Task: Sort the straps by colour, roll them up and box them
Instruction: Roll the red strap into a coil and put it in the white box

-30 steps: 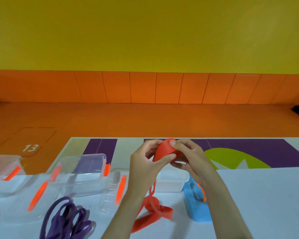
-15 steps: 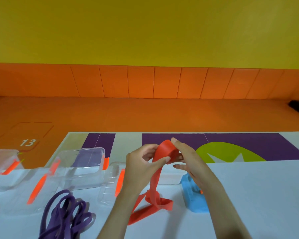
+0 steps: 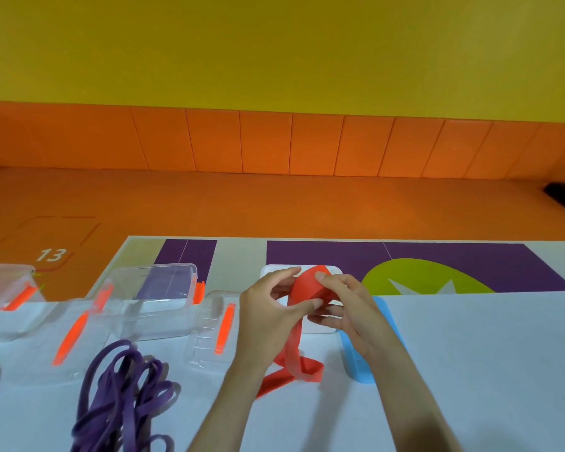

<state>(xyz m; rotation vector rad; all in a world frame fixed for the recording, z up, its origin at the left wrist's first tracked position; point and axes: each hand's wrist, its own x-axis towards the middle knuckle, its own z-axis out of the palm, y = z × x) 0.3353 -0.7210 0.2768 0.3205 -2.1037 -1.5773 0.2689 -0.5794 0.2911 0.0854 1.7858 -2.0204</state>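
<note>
Only readable writing is the number 13 (image 3: 50,255), white on the orange floor, far left of the white box (image 3: 269,273) and behind it. The white box sits on the table (image 3: 470,370); the hands cover its inside, so I cannot tell the contents.

Right in front of the white box both hands hold the red strap (image 3: 307,287). The left hand (image 3: 268,316) pinches the rolled part between thumb and fingers, and the right hand (image 3: 351,308) curls its fingers round the same roll. The loose tail hangs to the table in front of the box and lies folded there.

Just left of the white box is a clear lid (image 3: 209,334) with an orange clip. Further left is a see-through clear box (image 3: 157,298), with more clear plastic beyond it. The purple straps (image 3: 121,393) lie in a loose pile left of and in front of the white box. A blue piece (image 3: 359,367) lies just right of it, partly under the right wrist; I cannot tell what it is.
</note>
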